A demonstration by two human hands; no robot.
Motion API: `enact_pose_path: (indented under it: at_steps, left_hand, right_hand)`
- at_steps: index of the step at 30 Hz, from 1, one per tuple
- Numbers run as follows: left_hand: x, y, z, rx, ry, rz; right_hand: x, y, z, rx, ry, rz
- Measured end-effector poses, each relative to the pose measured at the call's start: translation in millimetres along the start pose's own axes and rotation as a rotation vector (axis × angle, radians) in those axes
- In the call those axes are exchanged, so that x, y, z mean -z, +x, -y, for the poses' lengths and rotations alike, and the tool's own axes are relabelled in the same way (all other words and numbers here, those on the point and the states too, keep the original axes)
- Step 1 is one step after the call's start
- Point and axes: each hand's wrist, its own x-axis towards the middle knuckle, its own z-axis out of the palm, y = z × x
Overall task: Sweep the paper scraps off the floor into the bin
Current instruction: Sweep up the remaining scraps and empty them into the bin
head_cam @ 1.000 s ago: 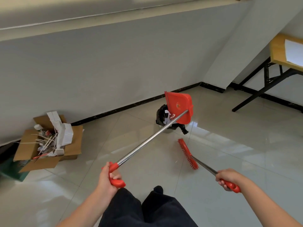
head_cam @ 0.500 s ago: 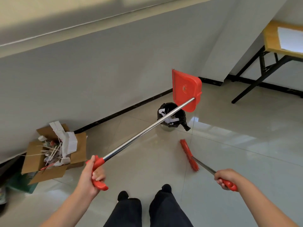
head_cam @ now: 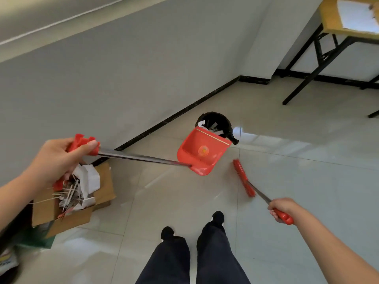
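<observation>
My left hand (head_cam: 55, 158) grips the red end of a long metal handle that carries a red dustpan (head_cam: 202, 153). The pan hangs in the air with its open face towards me, its far edge right in front of the black-bagged bin (head_cam: 217, 123). White paper scraps (head_cam: 214, 127) lie inside the bin. My right hand (head_cam: 282, 209) holds the red grip of a broom whose red bristle head (head_cam: 244, 178) rests on the tiles to the right of the pan. No scraps show on the floor or in the pan.
An open cardboard box (head_cam: 82, 199) stuffed with paper and sticks stands at the left by the wall. A black-legged table (head_cam: 332, 29) with a white sheet on it stands at the far right. My legs and shoes (head_cam: 192, 249) are at the bottom centre.
The dustpan has swung down from high above the bin to just in front of it, now showing its empty inside. My left hand rose and moved left. The broom has barely moved.
</observation>
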Motion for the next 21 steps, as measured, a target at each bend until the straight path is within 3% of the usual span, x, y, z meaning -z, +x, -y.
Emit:
enact_pose_path:
  at_steps: [4, 8, 14, 21]
  left_hand:
    - [-40.4, 27.2, -9.9, -0.195, 0.462, 0.235]
    - [-89.2, 57.3, 22.3, -0.525, 0.902, 0.377]
    - [-153.0, 92.6, 69.4, -0.71, 1.166, 0.492]
    - [-174.8, 107.6, 64.2, -0.727, 1.234, 0.497]
  right_hand:
    - [-29.2, -7.8, 6.6, 0.0, 0.118, 0.013]
    - [-66.4, -9.5, 17.2, 0.0, 0.238, 0.028]
    - [-125.9, 0.5, 34.1, 0.024, 0.01, -0.046]
    - [-198.0, -36.2, 39.1, 0.037, -0.472, 0.091]
